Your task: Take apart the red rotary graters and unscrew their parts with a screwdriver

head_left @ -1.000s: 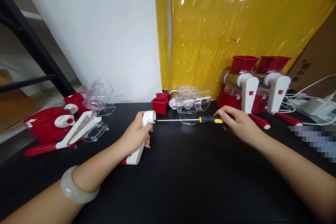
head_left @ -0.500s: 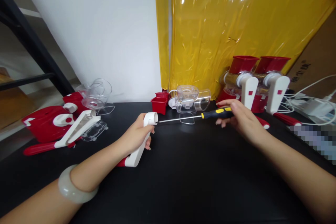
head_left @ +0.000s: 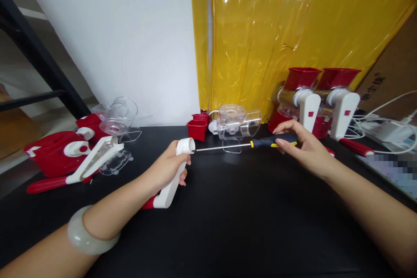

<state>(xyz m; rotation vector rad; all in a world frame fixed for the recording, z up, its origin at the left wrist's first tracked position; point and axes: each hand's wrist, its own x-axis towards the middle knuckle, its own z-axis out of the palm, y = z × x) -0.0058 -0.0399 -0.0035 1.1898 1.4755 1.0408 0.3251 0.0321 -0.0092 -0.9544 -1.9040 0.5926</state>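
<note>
My left hand [head_left: 172, 165] is wrapped round a white crank handle [head_left: 168, 192] with a red grip, its round socket facing right. A screwdriver [head_left: 265, 142] with a dark blue and yellow handle lies level between my hands. Its tip reaches the socket's rim; whether it touches a screw inside is hidden. My right hand [head_left: 299, 147] has thumb and fingers closed on the back of the screwdriver's handle.
Two assembled red and white rotary graters [head_left: 309, 108] stand at the back right, near white cables [head_left: 391, 130]. Clear plastic housings [head_left: 233, 121] and a red hopper part [head_left: 197, 128] sit at the back. Red bases [head_left: 55, 152] and more crank handles [head_left: 91, 160] lie left.
My right hand's fingers have shifted round the screwdriver's handle, which has turned so its yellow patches face differently. The left hand still holds the crank handle in nearly the same place.
</note>
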